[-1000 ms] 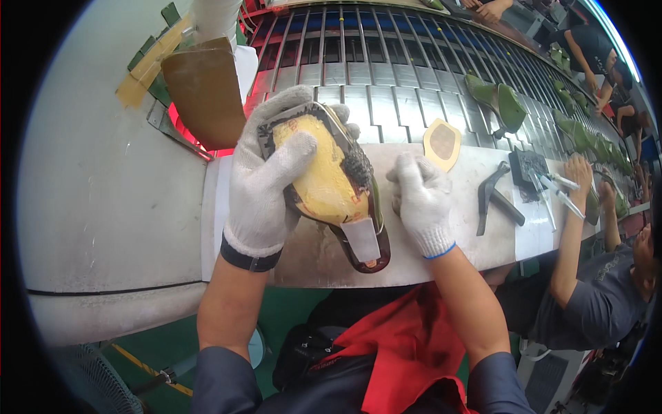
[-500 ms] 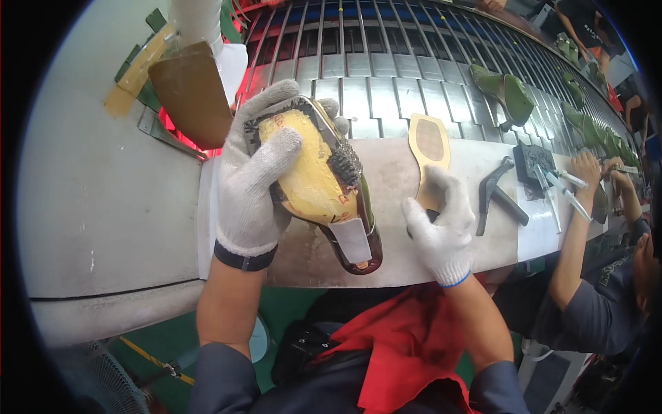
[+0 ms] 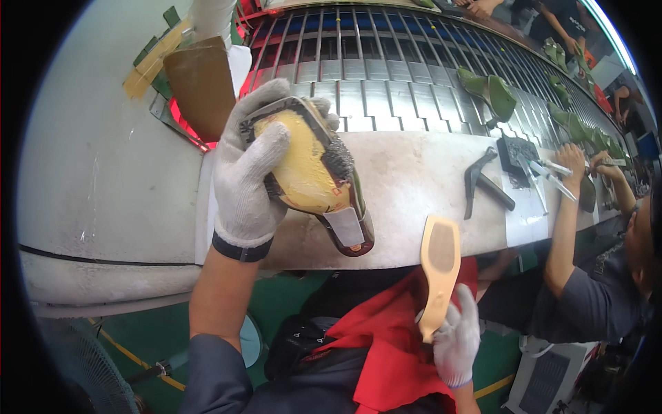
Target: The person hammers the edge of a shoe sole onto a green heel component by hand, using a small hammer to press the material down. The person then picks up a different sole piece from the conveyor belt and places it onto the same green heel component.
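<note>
Left hand [image 3: 249, 183] grips shoe [image 3: 310, 169]; right hand [image 3: 456, 338], probably insole [image 3: 438, 265].

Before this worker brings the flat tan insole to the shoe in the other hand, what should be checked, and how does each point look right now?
1. Left hand grips the shoe firmly: ok, gloved fingers wrap it.
2. Shoe bottom turned up toward the worker: ok, its yellow underside faces up.
3. Right hand holds the insole: ok, gripped at its lower end.
4. Insole's correct face turned toward the shoe: cannot tell.
5. Bench edge between the hands free of tools: ok, the pliers lie further right.
</note>
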